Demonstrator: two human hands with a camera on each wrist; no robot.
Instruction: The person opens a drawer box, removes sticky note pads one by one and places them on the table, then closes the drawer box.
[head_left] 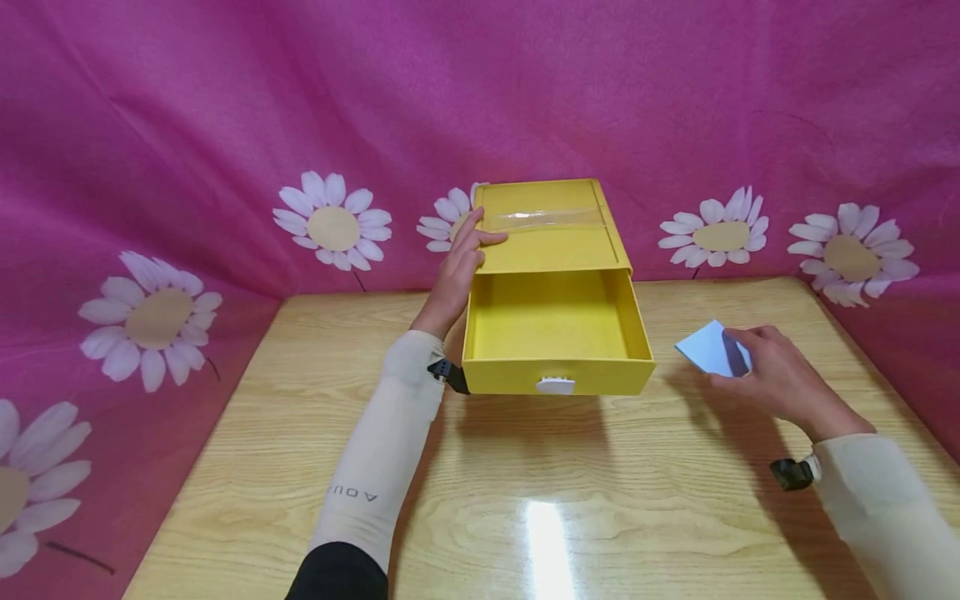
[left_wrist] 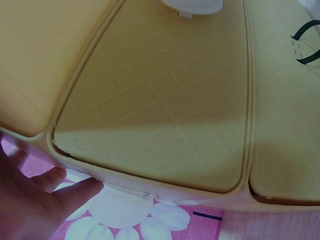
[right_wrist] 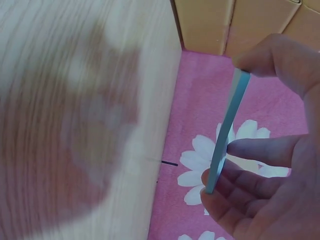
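Note:
A yellow drawer box [head_left: 551, 250] stands at the back middle of the table, its front drawer [head_left: 495, 377] pulled out, with nothing inside it. My left hand [head_left: 453, 279] rests on the box's left top edge, fingers spread; in the left wrist view that hand [left_wrist: 37, 200] touches the box's side [left_wrist: 155, 110]. To the right of the drawer, my right hand [head_left: 780, 379] holds a thin light-blue square piece [head_left: 708, 346] above the table. In the right wrist view the hand [right_wrist: 280, 165] pinches the blue piece [right_wrist: 227, 132] by its edges, thumb at one end and fingers at the other.
A wooden table [head_left: 300, 467] lies under everything. Behind it and at both sides hangs a pink cloth [head_left: 600, 92] with white daisies. The drawer front carries a white handle [head_left: 556, 386]. Clear tape [head_left: 540, 218] runs across the box's top.

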